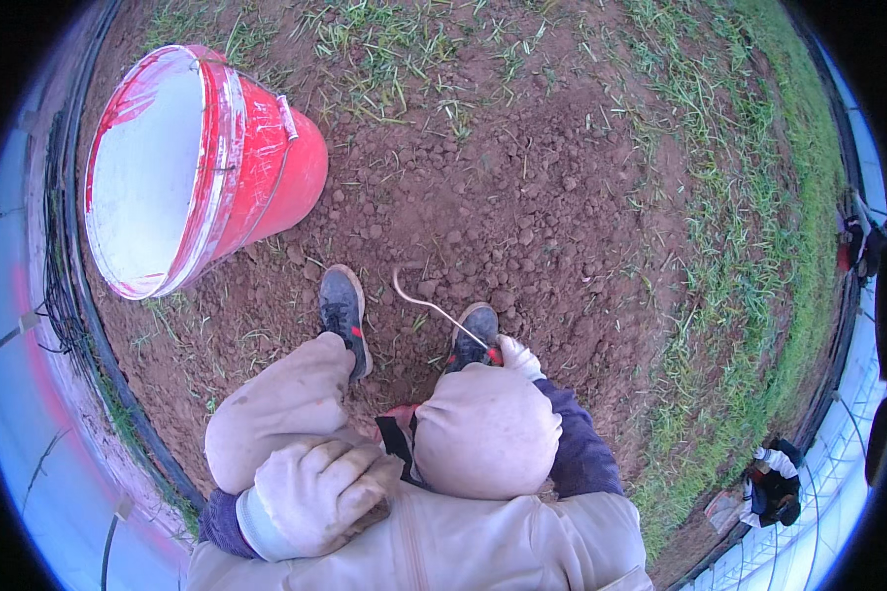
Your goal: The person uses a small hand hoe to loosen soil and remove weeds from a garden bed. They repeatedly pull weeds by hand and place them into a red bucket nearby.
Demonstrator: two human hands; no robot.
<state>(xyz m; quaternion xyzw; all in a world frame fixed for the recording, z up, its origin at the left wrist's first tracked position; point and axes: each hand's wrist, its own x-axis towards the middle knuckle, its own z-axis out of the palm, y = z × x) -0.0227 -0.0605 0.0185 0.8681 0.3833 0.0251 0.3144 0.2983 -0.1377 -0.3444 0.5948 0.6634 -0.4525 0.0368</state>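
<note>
My right hand (519, 359), in a pale work glove, grips a hand tool by its red grip beside my right knee. The tool's thin bent metal rod (434, 305) runs forward past my right shoe (479, 325), and its curved tip is at the crumbly soil (488, 207). Nearer my body, my left hand (325, 491) rests over my left thigh in a soiled pale glove. Its fingers are curled, and their undersides are brown; whether anything lies inside them is hidden.
A red bucket (288, 170), white inside with a wire handle, leans or lies at the front left. Black hoses (74, 258) run along the left edge. Cut grass (739, 295) covers the right side. Two people, one lower right (775, 480), one farther up (861, 240), are near the plastic wall.
</note>
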